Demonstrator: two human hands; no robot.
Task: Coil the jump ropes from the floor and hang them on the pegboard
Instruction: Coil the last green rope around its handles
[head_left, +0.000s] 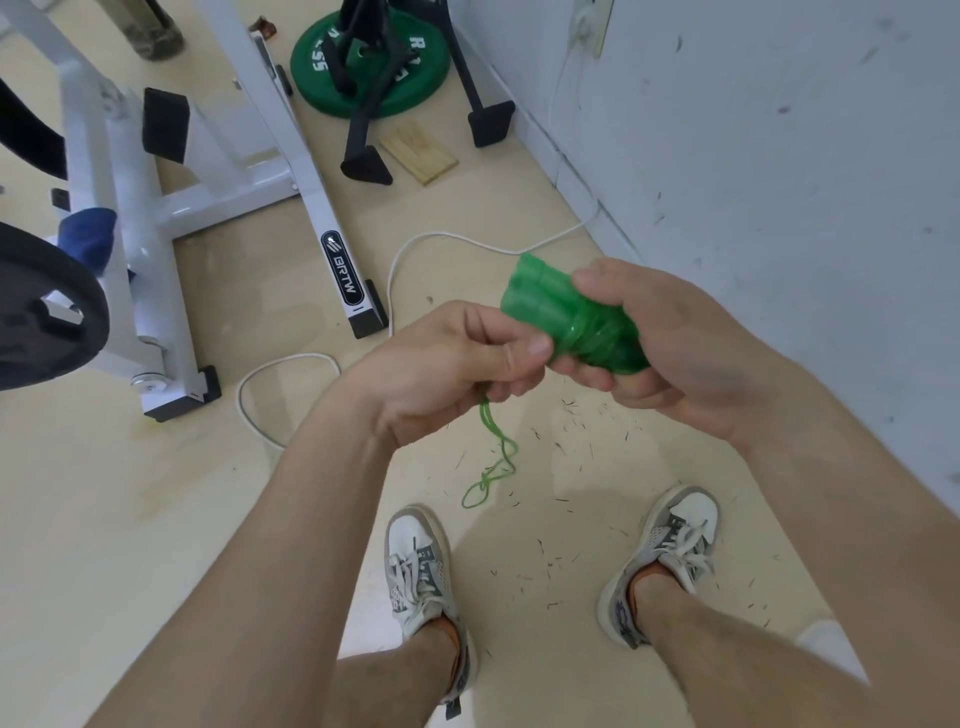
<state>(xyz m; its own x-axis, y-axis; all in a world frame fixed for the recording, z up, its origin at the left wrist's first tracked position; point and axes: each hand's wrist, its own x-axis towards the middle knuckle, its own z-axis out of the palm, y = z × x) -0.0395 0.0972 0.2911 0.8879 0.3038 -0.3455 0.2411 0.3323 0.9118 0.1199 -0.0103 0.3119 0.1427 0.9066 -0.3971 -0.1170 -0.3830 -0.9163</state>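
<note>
We stand mid-coil. Our right hand (670, 343) clamps green jump rope handles (550, 306) with wound cord bunched against them, held at waist height above floor. Our left hand (447, 364) pinches loose green cord (498, 457), tail dangling in loops between our shoes (415, 566). Next move, we judge: wind remaining tail round bundle, tuck end, find pegboard. Pegboard out of view. Handle count unclear under blur. White cord (415, 244) on floor: second rope or cable, we cannot tell.

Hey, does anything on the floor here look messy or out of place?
Yes. Small dark bits are scattered over the floor around the shoes, like debris. A white cord also snakes loose across the floor from the wall.
</note>
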